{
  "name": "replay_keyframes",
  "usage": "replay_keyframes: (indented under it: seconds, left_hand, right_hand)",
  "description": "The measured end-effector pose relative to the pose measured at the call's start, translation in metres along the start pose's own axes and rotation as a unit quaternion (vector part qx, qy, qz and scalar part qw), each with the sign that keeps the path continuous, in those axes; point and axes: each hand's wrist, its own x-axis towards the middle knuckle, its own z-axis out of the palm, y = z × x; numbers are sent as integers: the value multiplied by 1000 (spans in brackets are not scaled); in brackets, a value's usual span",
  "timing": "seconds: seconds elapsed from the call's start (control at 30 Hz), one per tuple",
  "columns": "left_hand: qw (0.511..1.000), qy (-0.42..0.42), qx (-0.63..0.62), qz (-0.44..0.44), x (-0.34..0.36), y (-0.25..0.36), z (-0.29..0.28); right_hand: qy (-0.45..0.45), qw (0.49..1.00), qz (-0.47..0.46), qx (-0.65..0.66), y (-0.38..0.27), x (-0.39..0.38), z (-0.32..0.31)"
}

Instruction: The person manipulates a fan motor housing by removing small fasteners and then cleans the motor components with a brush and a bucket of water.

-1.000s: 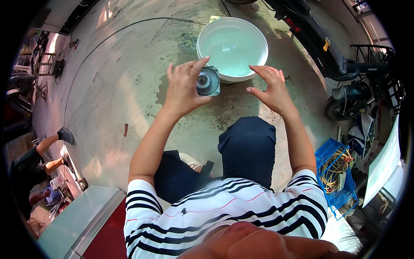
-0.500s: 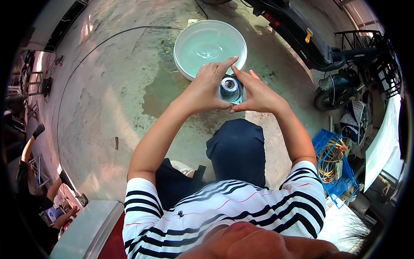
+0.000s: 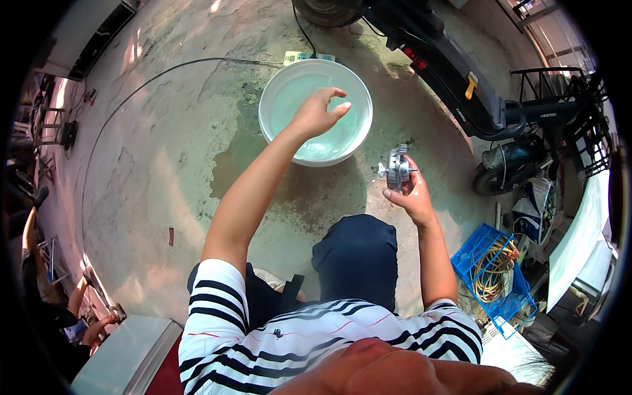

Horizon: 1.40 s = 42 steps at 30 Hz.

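Over the white bucket of water, my left hand is held out empty, thumb and curved fingers apart. Whether any fingertip touches the water, I cannot tell. To the right of the bucket, my right hand grips a round metal machine part by its edge, raised above the floor and turned on its side. A thin shaft sticks out of the part on the right, and a small silvery piece projects on its left. My right fingers are partly hidden behind it.
Behind the bucket lies a power strip with a black cable across the wet concrete. A dark electric scooter stands at the far right. Nearer, a blue basket holds a coiled hose. Another person is at the left edge.
My hands, together round the metal part before, have separated. The left has let go and moved over the bucket; the right has carried the part right and nearer, tipping it sideways.
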Motion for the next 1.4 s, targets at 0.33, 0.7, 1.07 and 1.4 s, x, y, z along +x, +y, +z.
replay_keyframes:
  seconds: [0.33, 0.7, 1.07, 1.4]
  left_hand:
    - [897, -192, 338, -209, 49, -150, 45]
    - [908, 140, 384, -92, 63, -174, 58]
    - [955, 128, 259, -75, 71, -90, 37]
    - [884, -328, 292, -164, 22, -80, 57]
  right_hand:
    - [96, 994, -56, 8, -4, 3, -25]
    - [63, 987, -52, 137, -16, 11, -52]
    - [63, 989, -71, 110, -20, -4, -58]
    - [20, 957, -36, 287, -25, -1, -65]
